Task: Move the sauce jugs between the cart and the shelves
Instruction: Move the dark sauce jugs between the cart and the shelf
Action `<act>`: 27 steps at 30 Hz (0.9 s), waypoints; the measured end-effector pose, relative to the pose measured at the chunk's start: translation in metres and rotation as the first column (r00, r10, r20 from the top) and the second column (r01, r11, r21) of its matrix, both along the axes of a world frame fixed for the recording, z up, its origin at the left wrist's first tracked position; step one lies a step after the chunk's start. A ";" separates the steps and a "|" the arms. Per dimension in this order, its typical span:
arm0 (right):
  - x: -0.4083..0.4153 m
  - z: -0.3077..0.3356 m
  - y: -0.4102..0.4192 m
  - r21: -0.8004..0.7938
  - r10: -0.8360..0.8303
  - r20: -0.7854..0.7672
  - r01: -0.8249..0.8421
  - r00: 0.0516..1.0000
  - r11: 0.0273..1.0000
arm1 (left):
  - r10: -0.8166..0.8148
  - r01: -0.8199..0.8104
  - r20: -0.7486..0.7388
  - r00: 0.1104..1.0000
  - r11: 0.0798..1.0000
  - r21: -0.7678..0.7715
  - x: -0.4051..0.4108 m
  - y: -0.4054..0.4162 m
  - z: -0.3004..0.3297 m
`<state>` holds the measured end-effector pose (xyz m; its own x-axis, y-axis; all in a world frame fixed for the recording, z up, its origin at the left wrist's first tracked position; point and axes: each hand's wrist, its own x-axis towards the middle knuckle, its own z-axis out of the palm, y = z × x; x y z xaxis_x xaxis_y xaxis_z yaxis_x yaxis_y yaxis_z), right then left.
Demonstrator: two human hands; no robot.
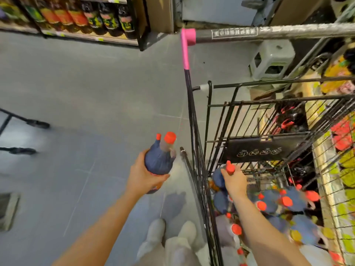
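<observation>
Gripping a blue jug (159, 160) round its body, the left hand (143, 174) is held over the grey floor (76, 93), outside the cart (199, 169). The jug's red cap (170, 137) is pointed toward 12 o'clock. At 3 o'clock of it, inside the cart, a second jug (219, 177) is grasped at its red-capped neck by the right hand (235, 181). More red-capped jugs (288, 202) are packed in the basket at 5 o'clock. Shelves (86, 36) of bottles are seen at 11 o'clock.
</observation>
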<state>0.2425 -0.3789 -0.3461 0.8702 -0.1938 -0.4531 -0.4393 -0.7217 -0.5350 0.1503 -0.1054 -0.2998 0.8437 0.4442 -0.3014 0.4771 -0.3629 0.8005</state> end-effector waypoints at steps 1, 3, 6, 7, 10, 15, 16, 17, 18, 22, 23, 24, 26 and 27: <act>0.000 -0.005 0.001 -0.014 -0.007 0.023 0.007 1.000 1.000 | 0.001 -0.001 0.012 1.000 1.000 0.011 -0.001 -0.003 0.000; 0.000 -0.009 0.002 -0.042 -0.003 0.052 0.005 0.999 0.999 | 0.000 -0.001 0.036 0.999 1.000 0.029 -0.003 -0.007 0.002; -0.004 -0.006 -0.003 -0.063 0.038 0.076 -0.033 0.996 0.997 | -0.009 0.007 0.047 0.999 0.999 0.037 -0.006 -0.009 0.008; -0.005 -0.002 -0.006 -0.048 0.036 0.092 -0.032 0.995 0.998 | -0.015 0.014 0.047 0.999 0.999 0.033 -0.006 -0.008 0.011; -0.013 0.017 -0.014 -0.038 0.001 0.139 0.004 0.990 0.999 | -0.047 0.046 0.057 0.997 0.999 0.013 -0.005 -0.007 0.026; -0.031 0.069 -0.027 -0.009 -0.096 0.307 0.104 0.947 0.995 | -0.127 0.127 0.153 0.980 0.992 0.009 0.003 -0.002 0.063; -0.035 0.083 -0.030 -0.003 -0.106 0.352 0.115 0.930 0.993 | -0.151 0.151 0.170 0.974 0.988 0.013 0.005 -0.001 0.071; -0.039 0.097 -0.032 -0.006 -0.110 0.389 0.121 0.915 0.993 | -0.177 0.176 0.182 0.967 0.984 0.018 0.007 0.000 0.078; -0.044 0.111 -0.035 -0.014 -0.114 0.421 0.132 0.900 0.991 | -0.204 0.204 0.195 0.959 0.979 0.020 0.009 0.000 0.085; -0.080 0.161 -0.046 0.019 -0.187 0.524 0.209 0.831 0.978 | -0.330 0.339 0.286 0.899 0.940 0.020 0.014 -0.005 0.114; -0.091 0.172 -0.048 0.033 -0.218 0.548 0.239 0.808 0.970 | -0.361 0.374 0.310 0.880 0.927 0.020 0.014 -0.008 0.121; -0.102 0.183 -0.051 0.051 -0.251 0.569 0.271 0.783 0.961 | -0.394 0.411 0.335 0.856 0.911 0.023 0.013 -0.012 0.127; -0.129 0.203 -0.056 0.089 -0.314 0.594 0.327 0.741 0.941 | -0.466 0.492 0.387 0.796 0.870 0.037 0.010 -0.024 0.140; -0.143 0.212 -0.060 0.092 -0.337 0.603 0.356 0.723 0.930 | -0.501 0.532 0.408 0.763 0.846 0.045 0.007 -0.031 0.146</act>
<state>0.0994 -0.4387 -0.1337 0.8283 -0.5403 0.1482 -0.2579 -0.6025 -0.7553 0.1573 -0.1367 -0.1540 0.9908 -0.1022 0.0892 -0.1230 -0.3999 0.9082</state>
